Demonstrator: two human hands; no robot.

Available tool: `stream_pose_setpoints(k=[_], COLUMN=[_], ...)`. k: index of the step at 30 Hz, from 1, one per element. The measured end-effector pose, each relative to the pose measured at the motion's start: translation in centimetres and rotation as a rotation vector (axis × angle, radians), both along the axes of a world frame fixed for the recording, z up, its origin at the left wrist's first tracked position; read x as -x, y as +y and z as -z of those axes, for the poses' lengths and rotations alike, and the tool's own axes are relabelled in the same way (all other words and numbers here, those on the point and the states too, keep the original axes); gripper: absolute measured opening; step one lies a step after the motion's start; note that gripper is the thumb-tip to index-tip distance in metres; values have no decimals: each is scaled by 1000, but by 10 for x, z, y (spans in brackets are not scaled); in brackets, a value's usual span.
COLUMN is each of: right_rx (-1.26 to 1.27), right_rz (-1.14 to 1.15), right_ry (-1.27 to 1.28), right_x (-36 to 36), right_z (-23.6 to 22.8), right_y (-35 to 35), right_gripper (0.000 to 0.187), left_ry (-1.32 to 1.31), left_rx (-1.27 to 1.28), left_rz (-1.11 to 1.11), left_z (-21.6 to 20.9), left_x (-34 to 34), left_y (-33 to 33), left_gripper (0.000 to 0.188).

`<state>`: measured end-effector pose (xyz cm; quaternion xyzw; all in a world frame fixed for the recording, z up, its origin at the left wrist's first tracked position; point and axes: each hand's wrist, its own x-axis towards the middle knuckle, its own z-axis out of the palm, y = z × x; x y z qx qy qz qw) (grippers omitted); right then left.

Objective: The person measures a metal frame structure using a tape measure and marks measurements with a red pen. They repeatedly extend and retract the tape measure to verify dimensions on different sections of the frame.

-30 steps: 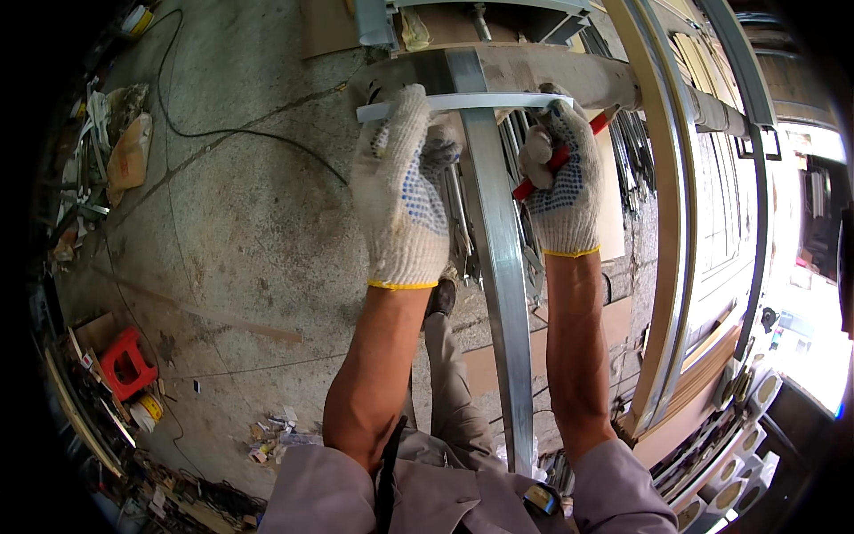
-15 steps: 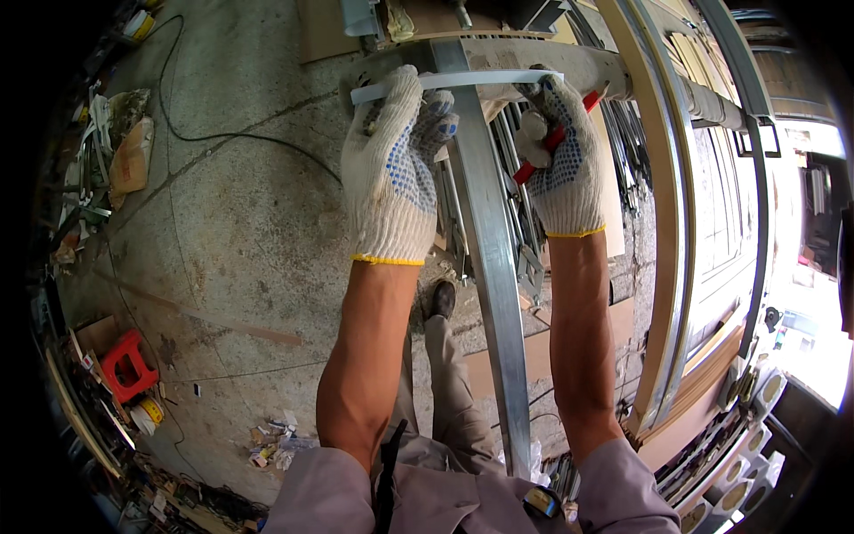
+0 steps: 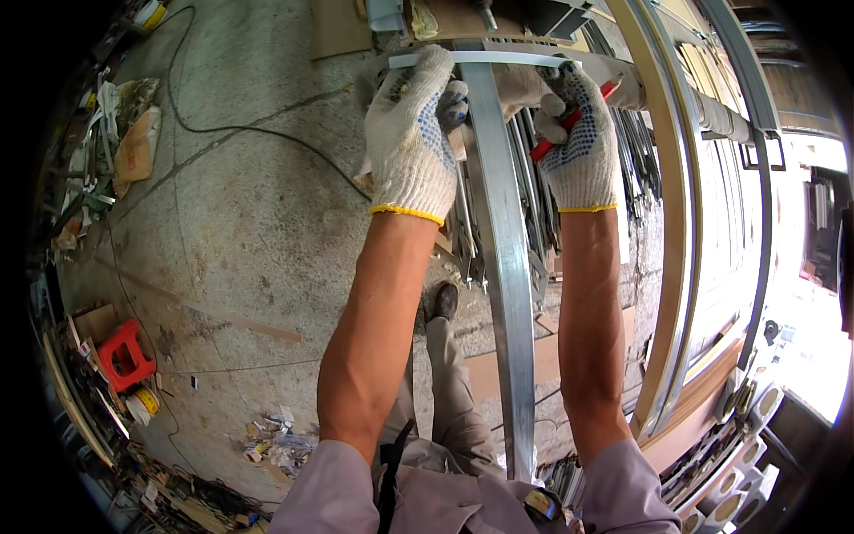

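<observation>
A thin white strip (image 3: 507,58) stretches crosswise between my hands, above the far part of a long grey metal bar (image 3: 509,267). My left hand (image 3: 411,147), in a knitted white glove with blue grip dots and a yellow cuff, is closed on the strip near its left end. At the other end, my right hand (image 3: 587,151), gloved alike, pinches the strip. A red pencil (image 3: 571,122) is also held across that palm, its sharpened tip pointing to the upper right. The glove hides part of the pencil, and fingers cover both grip spots.
Bundled metal rods (image 3: 636,156) lie beyond the bar to the right. Tall tan-edged frames (image 3: 667,222) stand on the right side. A black cable (image 3: 258,133) crosses the concrete floor. At the left are a red plastic stool (image 3: 126,354) and piled scrap (image 3: 133,151).
Both hands have shifted forward and a little to the right, carrying the white strip with them. The strip now looks straighter and more level. The red pencil stays in my right hand.
</observation>
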<state>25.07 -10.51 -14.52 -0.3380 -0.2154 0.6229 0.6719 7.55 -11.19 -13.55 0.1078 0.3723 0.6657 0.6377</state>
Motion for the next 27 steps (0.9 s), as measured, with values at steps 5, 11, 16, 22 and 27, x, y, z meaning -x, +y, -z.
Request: stream_pose_setpoints(k=[5,11,16,22,27], right_rx=[-49,-36,18,105,126], right_rz=[-17,14,18,69,20], right_ry=[-52,-95,-150,-313,-351], right_x=[1,-2,-2,-6,-10], right_z=[0,2,-3,-14,-17], right_y=[7,14,15,16,16], right_gripper=[16,22,27,26,27], left_ry=[5,-30,-13,41,122], left_rx=[-38,0,41,80,89], left_rz=[13,47,60,6,-16], left_z=[-1,-2,0,-9,-11], left_x=[2,4,10,8,8], left_y=[4,11,16,19,13], left_gripper=[28,20,22,30,32])
